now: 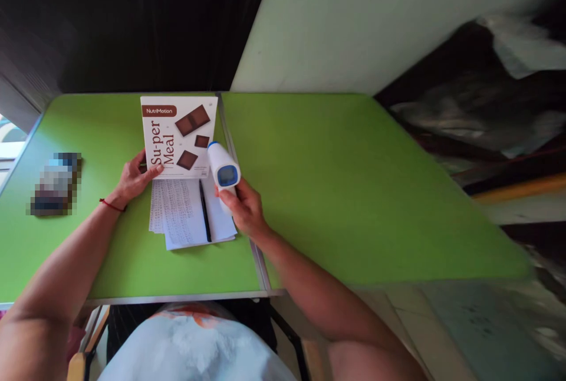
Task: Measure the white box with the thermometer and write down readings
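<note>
My left hand (133,178) grips the lower left corner of a white and brown box (186,133), its thumb on the front face. The box is marked "NutriMotion Su-per Meal" and shows brown bars. In my right hand (246,209) is a white and blue infrared thermometer (223,167), its small screen facing me. The thermometer's front end is close by the box's right edge; whether they touch I cannot tell. Below the box lie printed sheets of paper (186,222), partly covered by it. A black pen (206,213) rests on the sheets.
The green table (345,192) has a metal seam (260,263) between its two halves. A blurred-out, phone-like object (56,185) lies at the left. Behind the table stand a dark panel (132,21) and a pale wall (345,21). Cluttered shelves (486,98) are at the right.
</note>
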`<state>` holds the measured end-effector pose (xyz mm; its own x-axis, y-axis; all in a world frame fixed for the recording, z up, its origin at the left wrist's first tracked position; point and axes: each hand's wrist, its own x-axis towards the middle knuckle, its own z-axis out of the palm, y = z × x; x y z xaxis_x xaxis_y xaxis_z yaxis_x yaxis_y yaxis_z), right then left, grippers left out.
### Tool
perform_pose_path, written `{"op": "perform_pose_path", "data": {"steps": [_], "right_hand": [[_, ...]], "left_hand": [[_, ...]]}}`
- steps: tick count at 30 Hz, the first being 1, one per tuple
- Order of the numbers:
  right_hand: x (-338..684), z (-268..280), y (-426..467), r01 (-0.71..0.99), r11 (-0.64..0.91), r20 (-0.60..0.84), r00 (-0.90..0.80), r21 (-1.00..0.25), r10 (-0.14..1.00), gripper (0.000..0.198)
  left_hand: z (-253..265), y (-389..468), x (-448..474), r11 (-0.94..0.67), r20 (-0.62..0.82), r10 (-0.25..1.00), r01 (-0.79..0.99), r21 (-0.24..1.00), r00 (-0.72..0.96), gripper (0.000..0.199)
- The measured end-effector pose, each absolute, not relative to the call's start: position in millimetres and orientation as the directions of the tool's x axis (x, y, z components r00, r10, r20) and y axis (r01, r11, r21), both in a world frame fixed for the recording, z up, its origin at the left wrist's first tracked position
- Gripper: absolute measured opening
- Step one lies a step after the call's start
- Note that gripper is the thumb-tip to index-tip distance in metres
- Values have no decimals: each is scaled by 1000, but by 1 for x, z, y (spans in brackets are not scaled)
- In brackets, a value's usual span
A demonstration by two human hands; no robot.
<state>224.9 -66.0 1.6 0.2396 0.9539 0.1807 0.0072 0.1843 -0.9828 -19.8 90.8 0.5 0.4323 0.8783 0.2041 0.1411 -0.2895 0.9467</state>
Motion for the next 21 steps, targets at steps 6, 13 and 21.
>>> {"op": "perform_pose_path", "data": {"steps": [6, 13, 21], "right_hand": [[262, -20, -53, 406, 150, 324, 403, -901, 856, 55], [276, -34, -49, 822, -54, 337, 291, -567, 895, 45], [272, -29, -54, 951, -104, 342, 205, -290, 917, 37]], "left_hand": [[-1, 93, -20, -387, 316, 865, 118, 914, 390, 69], [-24, 104, -23, -421, 363, 885, 170, 891, 292, 98], [-19, 101, -22, -480, 356, 868, 406, 778, 345, 90]]}}
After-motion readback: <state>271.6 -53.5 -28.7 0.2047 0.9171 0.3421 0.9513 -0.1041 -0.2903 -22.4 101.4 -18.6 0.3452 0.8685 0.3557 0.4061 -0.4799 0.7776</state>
